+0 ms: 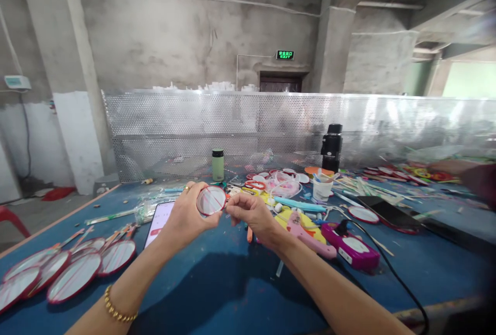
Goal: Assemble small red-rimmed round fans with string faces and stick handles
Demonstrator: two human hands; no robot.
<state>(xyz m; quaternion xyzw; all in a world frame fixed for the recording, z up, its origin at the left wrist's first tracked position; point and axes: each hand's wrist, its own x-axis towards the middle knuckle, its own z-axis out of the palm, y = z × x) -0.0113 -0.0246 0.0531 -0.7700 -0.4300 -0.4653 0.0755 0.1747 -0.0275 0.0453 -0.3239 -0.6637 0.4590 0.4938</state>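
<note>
My left hand [186, 216] holds up a small round fan [211, 200] with a red rim and a translucent face crossed by thin lines. My right hand [251, 214] pinches at the fan's right edge with thumb and forefinger. Both hands hover above the blue table [217, 283]. A phone [159, 221] with a lit screen lies under my left hand. A pink glue gun [306, 234] lies just right of my right hand.
Several finished red-rimmed fans [73, 273] lie at the left. A green bottle [217, 164], black flask [331, 147], white cup [322, 188], magenta device [351, 247] with black cable and a dark tablet [383, 208] sit further back. A perforated metal screen [271, 123] bounds the table's far side.
</note>
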